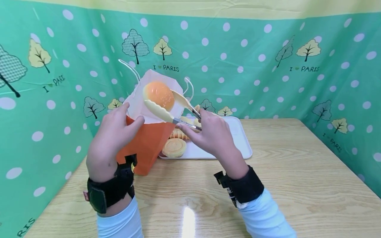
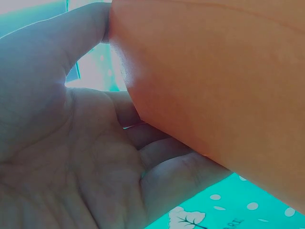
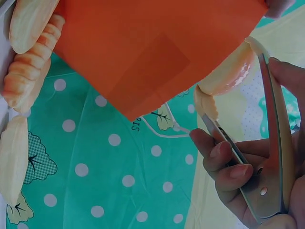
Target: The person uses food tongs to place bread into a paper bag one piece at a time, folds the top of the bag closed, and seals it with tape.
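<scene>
An orange paper bag (image 1: 146, 145) with a white inside and white string handles is held tilted, its mouth facing up and toward me. My left hand (image 1: 111, 135) grips its left side; in the left wrist view the thumb is at one edge and the fingers run behind the orange paper (image 2: 205, 71). Metal tongs with cream tips (image 1: 159, 111) are in my right hand (image 1: 212, 135). Between those tips sits a round, glossy bun (image 1: 159, 94) with sesame seeds, at the bag's mouth. In the right wrist view, the bag's edge partly covers the bun (image 3: 233, 74).
Behind the bag, a white tray (image 1: 238, 132) lies on the wooden table (image 1: 282, 178). It bears several breads, among them a round pastry (image 1: 174, 147) and a ridged roll (image 1: 178, 134), partly hidden by the bag and right hand. A green dotted cloth (image 1: 253, 76) hangs around the table.
</scene>
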The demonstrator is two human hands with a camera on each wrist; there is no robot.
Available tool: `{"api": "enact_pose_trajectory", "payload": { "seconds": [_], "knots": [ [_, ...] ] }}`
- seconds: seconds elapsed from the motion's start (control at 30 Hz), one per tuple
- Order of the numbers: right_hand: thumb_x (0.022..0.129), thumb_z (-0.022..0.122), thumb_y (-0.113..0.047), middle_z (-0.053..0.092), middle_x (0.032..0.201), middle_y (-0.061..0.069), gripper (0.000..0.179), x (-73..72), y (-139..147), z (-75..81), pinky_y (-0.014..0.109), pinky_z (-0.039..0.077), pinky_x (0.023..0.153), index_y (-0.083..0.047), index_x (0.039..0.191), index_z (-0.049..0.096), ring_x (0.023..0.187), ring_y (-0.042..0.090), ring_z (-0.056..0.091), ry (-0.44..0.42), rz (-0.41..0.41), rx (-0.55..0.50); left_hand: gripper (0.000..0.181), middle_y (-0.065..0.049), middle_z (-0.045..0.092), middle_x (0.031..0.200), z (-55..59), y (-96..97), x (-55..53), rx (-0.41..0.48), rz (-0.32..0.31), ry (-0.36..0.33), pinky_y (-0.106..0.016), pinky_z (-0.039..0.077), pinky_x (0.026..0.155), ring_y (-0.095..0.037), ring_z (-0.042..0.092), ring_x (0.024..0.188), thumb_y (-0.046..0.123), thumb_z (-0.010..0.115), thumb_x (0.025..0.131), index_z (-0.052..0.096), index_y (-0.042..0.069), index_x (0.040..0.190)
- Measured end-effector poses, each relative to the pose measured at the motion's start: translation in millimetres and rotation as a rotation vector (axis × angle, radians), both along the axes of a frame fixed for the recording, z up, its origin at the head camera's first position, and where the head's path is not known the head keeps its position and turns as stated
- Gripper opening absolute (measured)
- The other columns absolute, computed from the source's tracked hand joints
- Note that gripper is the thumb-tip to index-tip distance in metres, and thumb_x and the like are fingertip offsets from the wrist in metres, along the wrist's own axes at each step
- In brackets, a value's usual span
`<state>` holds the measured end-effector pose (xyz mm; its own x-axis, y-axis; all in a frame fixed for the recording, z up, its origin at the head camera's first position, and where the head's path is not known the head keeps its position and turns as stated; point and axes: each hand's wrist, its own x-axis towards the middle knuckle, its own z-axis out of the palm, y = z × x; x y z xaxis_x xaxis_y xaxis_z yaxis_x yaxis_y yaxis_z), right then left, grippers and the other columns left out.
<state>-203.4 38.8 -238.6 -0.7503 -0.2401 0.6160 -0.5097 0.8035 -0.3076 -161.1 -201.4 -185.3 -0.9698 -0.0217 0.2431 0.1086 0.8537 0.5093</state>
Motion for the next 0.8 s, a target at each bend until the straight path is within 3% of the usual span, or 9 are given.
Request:
{"api": "enact_pose_trajectory", "payload": {
  "seconds": [0.43, 0.8],
  "knots": [
    [0.078, 0.046, -0.072, 0.047, 0.062, 0.003, 0.072, -1.8, 1.0, -3.5, 0.031, 0.035, 0.041, -0.004, 0.099, 0.058, 0.052, 0.016, 0.045, -0.066, -0.023, 0.04, 0.071, -0.016, 0.038, 0.079, -3.0, 2.6, -1.4, -0.009, -0.008, 0.016, -0.035, 0.033, 0.049, -0.024, 0.037, 0.053, 0.036, 0.039, 0.094, 0.013, -0.002, 0.148],
    [0.078, 0.047, -0.071, 0.047, 0.063, 0.002, 0.074, -1.7, 3.6, -0.8, 0.031, 0.036, 0.042, -0.004, 0.109, 0.057, 0.055, 0.016, 0.045, -0.082, -0.022, 0.067, 0.072, -0.016, 0.039, 0.079, -4.4, 1.6, -4.2, -0.019, -0.004, 0.018, -0.036, 0.036, 0.054, -0.027, 0.041, 0.066, 0.037, 0.04, 0.094, 0.013, -0.003, 0.147]
  ]
}}
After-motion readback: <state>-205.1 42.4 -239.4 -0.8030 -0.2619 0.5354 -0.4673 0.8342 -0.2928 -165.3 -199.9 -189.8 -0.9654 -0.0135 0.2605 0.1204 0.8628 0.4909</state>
